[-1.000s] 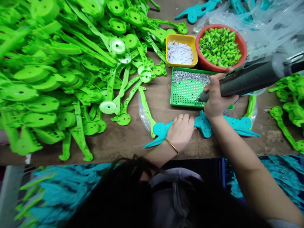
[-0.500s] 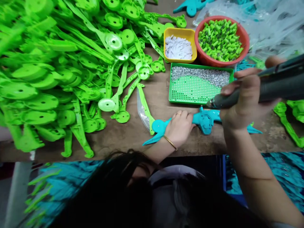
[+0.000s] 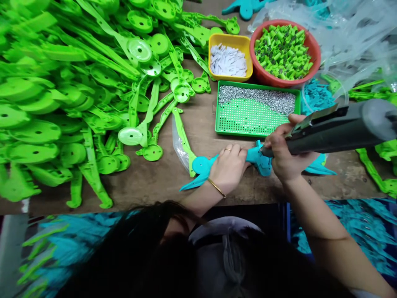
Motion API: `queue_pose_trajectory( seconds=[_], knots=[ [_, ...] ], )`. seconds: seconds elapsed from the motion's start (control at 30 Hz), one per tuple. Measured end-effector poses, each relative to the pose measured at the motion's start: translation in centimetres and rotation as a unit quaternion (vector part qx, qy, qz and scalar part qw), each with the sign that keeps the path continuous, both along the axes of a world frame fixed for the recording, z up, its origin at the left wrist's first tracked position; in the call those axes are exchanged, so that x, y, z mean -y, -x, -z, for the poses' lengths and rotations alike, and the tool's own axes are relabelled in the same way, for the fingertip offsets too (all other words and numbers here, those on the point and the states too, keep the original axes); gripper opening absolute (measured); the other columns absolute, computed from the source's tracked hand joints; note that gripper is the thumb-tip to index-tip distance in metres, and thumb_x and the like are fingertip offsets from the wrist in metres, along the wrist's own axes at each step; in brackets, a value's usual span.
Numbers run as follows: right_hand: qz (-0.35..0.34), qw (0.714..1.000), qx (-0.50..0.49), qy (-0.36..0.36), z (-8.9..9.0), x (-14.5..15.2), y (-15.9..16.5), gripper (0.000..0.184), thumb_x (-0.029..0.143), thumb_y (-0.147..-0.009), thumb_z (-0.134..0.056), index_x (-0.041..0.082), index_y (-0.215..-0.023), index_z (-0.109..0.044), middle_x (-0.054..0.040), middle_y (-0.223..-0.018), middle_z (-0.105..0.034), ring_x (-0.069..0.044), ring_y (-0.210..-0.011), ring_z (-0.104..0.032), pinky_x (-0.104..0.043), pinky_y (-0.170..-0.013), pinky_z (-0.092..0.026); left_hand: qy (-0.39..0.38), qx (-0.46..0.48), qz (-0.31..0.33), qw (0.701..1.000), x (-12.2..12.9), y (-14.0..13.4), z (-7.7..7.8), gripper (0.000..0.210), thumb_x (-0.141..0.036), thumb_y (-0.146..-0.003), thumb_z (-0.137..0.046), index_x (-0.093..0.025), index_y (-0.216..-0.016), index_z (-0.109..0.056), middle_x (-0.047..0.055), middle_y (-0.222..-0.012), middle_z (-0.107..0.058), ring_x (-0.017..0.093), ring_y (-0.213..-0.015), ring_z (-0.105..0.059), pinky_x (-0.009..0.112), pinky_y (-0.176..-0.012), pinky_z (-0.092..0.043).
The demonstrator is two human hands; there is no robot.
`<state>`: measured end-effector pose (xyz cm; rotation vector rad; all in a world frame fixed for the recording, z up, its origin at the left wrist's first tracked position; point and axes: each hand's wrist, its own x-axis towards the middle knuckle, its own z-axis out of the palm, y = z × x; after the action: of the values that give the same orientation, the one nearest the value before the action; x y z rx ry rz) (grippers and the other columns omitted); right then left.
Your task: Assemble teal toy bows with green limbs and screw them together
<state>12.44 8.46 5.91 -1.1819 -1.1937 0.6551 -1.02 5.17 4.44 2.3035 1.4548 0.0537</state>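
Note:
A long blue plastic part (image 3: 201, 164) with round discs and pointed ends lies along the front of the bench. My left hand (image 3: 228, 164) is wrapped over its left arm and presses it down. In my right hand (image 3: 287, 155) is a dark, cylindrical power screwdriver (image 3: 328, 130), held at a slant with its tip down at the middle of the blue part. The exact contact point of the tip is too small to make out. Just beyond lies a green perforated tray (image 3: 251, 120) with many small metal screws (image 3: 259, 97) heaped along its far side.
Green plastic parts (image 3: 37, 132) are piled high at the left. Behind the tray stand a yellow bin (image 3: 231, 76) of white strips and a red bowl (image 3: 316, 51) of small green pieces. A clear tub holds small blue pieces (image 3: 316, 95). Plastic bags (image 3: 359, 37) lie at the back right.
My right hand has brought the screwdriver from above the tray's near right corner down and left onto the middle of the blue part. My left hand keeps its hold.

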Motion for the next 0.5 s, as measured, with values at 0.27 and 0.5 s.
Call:
queue_pose_trajectory(
  seconds=[0.27, 0.5],
  knots=[
    [0.095, 0.976, -0.087, -0.178, -1.1, -5.8, 1.2, 0.025, 0.028, -0.077, -0.071, 0.026, -0.100, -0.060, 0.0053, -0.078, -0.064, -0.006, -0.046, -0.052, -0.025, -0.046, -0.046, -0.007, 0.016, 0.001, 1.000, 0.1, 0.1, 0.2, 0.034, -0.037, -0.094, -0.051, -0.013, -0.118, -0.056, 0.011, -0.108, -0.059, 0.026, -0.103, -0.053, 0.038, -0.089, -0.046],
    [0.076, 0.988, -0.044, -0.130, 1.7, -6.6, 1.5, 0.026, 0.039, -0.079, -0.068, 0.028, -0.100, -0.059, 0.0057, -0.078, -0.061, -0.009, -0.047, -0.054, -0.029, -0.048, -0.049, -0.015, 0.017, 0.009, 1.000, 0.1, 0.3, 0.1, 0.037, -0.038, -0.095, -0.048, -0.012, -0.120, -0.056, 0.011, -0.105, -0.059, 0.027, -0.103, -0.053, 0.038, -0.088, -0.045]
  ],
)
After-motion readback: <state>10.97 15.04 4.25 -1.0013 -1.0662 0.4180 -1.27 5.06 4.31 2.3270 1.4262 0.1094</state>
